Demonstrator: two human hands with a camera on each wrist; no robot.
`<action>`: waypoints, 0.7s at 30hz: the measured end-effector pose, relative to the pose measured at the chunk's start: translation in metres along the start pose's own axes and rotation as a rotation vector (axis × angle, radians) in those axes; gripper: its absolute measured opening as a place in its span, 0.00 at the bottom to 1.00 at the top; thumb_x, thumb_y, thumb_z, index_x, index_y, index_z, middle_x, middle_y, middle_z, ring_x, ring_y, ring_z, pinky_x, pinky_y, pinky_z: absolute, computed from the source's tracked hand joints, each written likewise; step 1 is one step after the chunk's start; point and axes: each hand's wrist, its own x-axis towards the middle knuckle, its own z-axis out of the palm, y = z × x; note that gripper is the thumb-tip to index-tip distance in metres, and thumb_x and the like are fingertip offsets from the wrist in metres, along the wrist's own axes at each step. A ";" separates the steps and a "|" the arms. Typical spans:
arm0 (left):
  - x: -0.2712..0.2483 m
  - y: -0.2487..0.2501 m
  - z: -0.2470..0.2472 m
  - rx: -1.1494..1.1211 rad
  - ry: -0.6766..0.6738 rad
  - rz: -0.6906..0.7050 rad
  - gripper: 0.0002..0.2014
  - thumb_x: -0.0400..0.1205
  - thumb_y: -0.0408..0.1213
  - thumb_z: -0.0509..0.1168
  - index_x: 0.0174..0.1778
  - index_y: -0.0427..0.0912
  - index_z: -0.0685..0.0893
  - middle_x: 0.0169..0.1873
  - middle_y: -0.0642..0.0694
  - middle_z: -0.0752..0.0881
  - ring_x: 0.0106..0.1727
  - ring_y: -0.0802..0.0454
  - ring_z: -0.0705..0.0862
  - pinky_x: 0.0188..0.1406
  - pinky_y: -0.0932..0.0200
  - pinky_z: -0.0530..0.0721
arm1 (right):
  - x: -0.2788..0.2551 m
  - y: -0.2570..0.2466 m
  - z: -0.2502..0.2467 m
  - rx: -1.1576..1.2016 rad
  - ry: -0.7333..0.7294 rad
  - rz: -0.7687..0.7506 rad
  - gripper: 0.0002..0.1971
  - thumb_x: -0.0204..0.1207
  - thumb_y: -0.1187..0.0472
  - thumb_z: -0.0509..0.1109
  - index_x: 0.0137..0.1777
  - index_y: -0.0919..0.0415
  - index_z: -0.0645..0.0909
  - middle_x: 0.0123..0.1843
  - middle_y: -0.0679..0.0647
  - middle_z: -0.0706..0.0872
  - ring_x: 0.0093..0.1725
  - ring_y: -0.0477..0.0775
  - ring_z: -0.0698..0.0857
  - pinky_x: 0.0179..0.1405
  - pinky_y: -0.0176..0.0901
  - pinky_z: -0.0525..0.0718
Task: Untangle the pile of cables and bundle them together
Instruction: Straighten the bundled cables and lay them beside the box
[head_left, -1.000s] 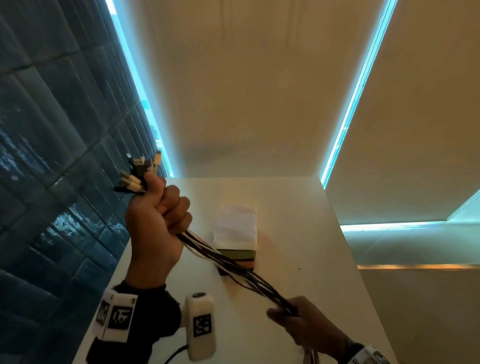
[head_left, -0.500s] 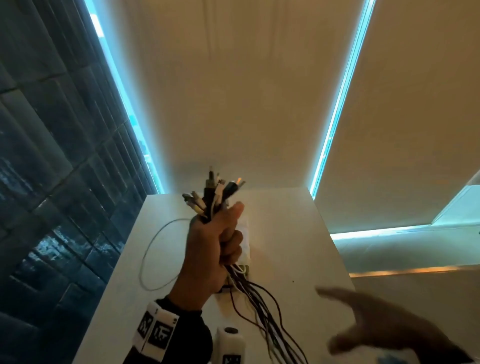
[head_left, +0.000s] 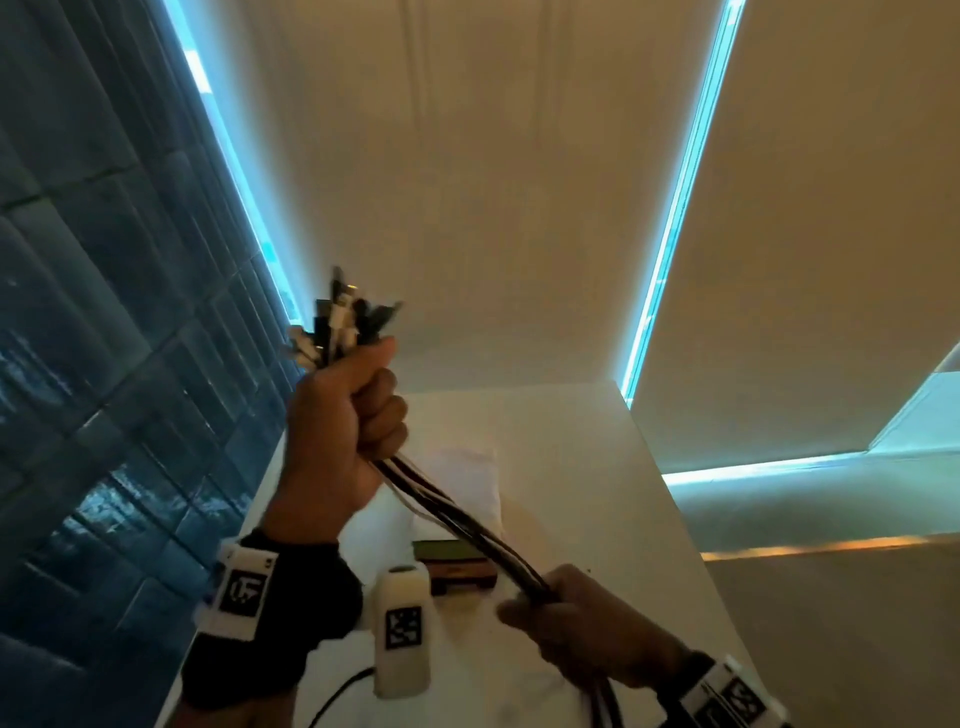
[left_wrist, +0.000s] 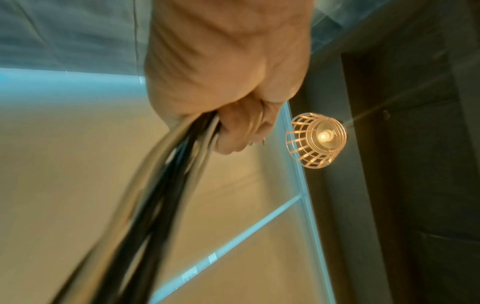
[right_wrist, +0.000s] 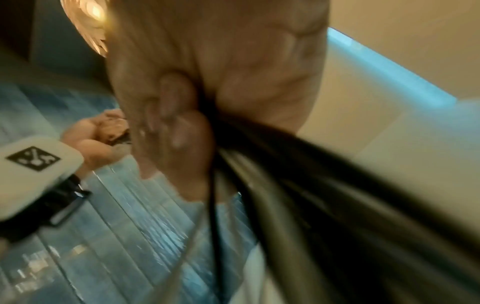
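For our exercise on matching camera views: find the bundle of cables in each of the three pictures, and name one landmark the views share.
Head: the bundle of cables runs diagonally across the lower centre, from the left hand down to the right hand.
Left wrist: blurred, leaving the fist toward the lower left.
Right wrist: blurred, sweeping from the fingers to the lower right.
Shared landmark: the blue light strip.
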 end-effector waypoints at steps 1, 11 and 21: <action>0.003 0.007 -0.010 -0.005 0.029 0.024 0.18 0.78 0.36 0.63 0.29 0.51 0.60 0.13 0.56 0.57 0.12 0.62 0.54 0.10 0.69 0.51 | -0.010 0.011 -0.012 -0.062 -0.007 0.074 0.23 0.76 0.47 0.73 0.23 0.53 0.73 0.20 0.48 0.71 0.18 0.47 0.69 0.19 0.38 0.66; -0.010 -0.003 -0.046 -0.158 0.071 -0.014 0.22 0.84 0.36 0.57 0.24 0.50 0.59 0.13 0.56 0.58 0.11 0.63 0.56 0.08 0.70 0.54 | -0.087 -0.021 -0.150 -0.633 0.075 0.359 0.20 0.76 0.54 0.74 0.24 0.55 0.74 0.18 0.47 0.72 0.16 0.46 0.69 0.19 0.34 0.67; -0.013 -0.044 -0.035 -0.198 0.151 -0.053 0.20 0.84 0.33 0.58 0.29 0.51 0.60 0.13 0.56 0.59 0.11 0.62 0.55 0.08 0.69 0.55 | 0.018 0.040 -0.119 -1.073 0.067 0.438 0.24 0.70 0.44 0.77 0.60 0.59 0.83 0.51 0.52 0.85 0.52 0.50 0.83 0.51 0.40 0.79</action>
